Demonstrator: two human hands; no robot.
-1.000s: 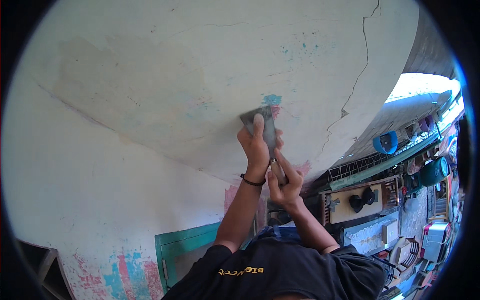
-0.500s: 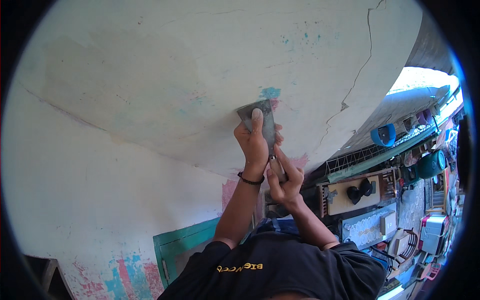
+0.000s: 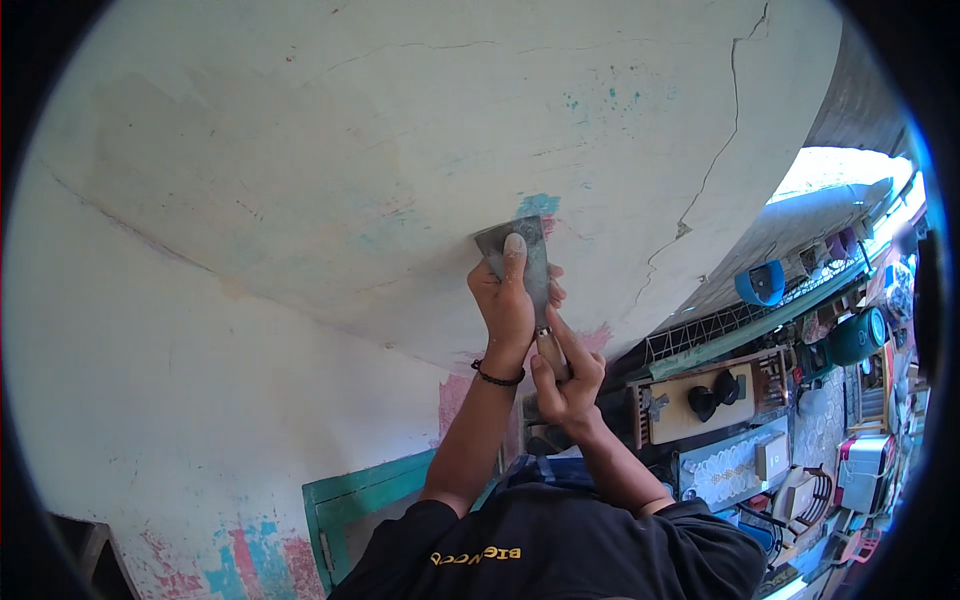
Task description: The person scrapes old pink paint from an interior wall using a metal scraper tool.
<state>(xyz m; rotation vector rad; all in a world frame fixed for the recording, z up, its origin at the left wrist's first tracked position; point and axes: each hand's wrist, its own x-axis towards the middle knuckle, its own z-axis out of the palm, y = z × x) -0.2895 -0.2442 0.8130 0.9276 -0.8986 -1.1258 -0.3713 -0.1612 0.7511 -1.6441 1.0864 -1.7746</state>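
Note:
A putty knife (image 3: 526,262) with a wide grey metal blade and a wooden handle is held up against the off-white wall (image 3: 420,150). My left hand (image 3: 508,300), with a dark beaded bracelet at the wrist, grips the blade. Its dusty thumb lies flat on the metal, and its other fingers are largely hidden behind. Around the wooden handle my right hand (image 3: 572,380) is closed, index finger stretched up towards the blade. The blade's far edge is just below a blue paint patch (image 3: 538,205), with a pink patch beside it.
A long crack (image 3: 735,100) runs down the wall at the right. Below on the left is a green door frame (image 3: 375,480). At lower right are a wooden bench (image 3: 705,400), a table with a lacy cover (image 3: 725,465), chairs and a blue bucket (image 3: 762,284).
The whole view has shifted slightly, so the wall marks and putty knife appear a little lower. Both hands keep the same grip, and the blade stays close to the blue patch.

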